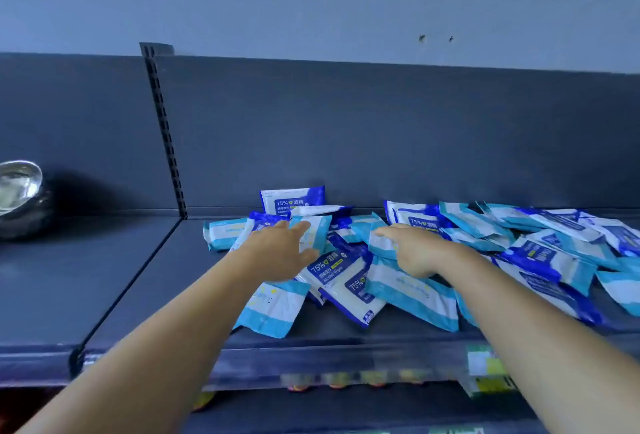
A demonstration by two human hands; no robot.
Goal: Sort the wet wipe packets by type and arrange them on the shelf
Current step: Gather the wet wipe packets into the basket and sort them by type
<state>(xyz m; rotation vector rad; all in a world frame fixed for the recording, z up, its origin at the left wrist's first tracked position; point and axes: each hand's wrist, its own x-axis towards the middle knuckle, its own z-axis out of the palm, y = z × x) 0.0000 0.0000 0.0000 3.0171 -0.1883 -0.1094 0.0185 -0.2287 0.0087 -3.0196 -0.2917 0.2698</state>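
Far left of the shelf (114, 281): a polished metal bowl (20, 198), rounded and mirror-bright, tipped on its side against the matte dark back panel (381, 135). A slotted upright (162, 128) divides the panel; a seam runs from it to the front edge.

The shelf surface is flat, dull, dark grey. A clear plastic price strip (346, 361) lines its front edge.

The wet wipe packets (408, 291) lie in a loose overlapping heap from just right of the seam to the right end of the shelf, spread from the back panel toward the front edge. They are soft, flat, rectangular pouches of glossy film with crimped ends. Two kinds show: light-blue-and-white ones (273, 309), and dark-blue-and-white ones (341, 281) printed "75%" and "Alcohol Wipes". One dark-blue packet (292, 199) stands upright against the back panel.

Left hand (277, 250): fingers straight, laid on a light-blue packet at the heap's left side, thumb spread beneath it.

Right hand (415, 250): forefinger extended over a light-blue packet mid-heap; the other fingers curl under, and whether they pinch anything I cannot tell.
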